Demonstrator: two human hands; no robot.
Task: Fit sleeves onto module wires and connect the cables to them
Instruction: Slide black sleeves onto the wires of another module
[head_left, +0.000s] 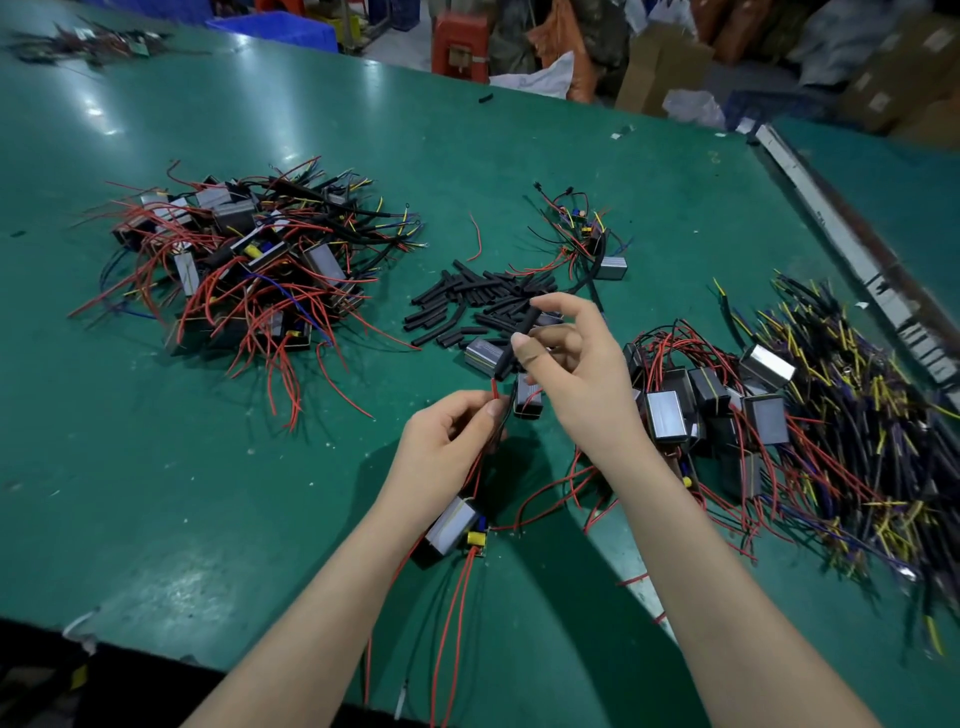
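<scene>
A: The right hand (563, 348) pinches a black sleeve (514, 345) between thumb and fingers, tilted, its lower mouth just above the red wire tip (494, 387). The left hand (449, 434) is curled round that module's wires, just below the sleeve.

B: And the module (453, 524) itself?

A: It hangs below the left hand, close over the green bench (156, 467). Its weight could drag the wires down through the grip.

B: So the tip might miss the mouth?

A: Yes, or stray strands could fold back against the rim. The black wire beside the red one may also stay outside the sleeve.

B: And the loose sleeves (483, 306)?

A: They lie just beyond the held sleeve; a dropped one would be lost among them.
</scene>
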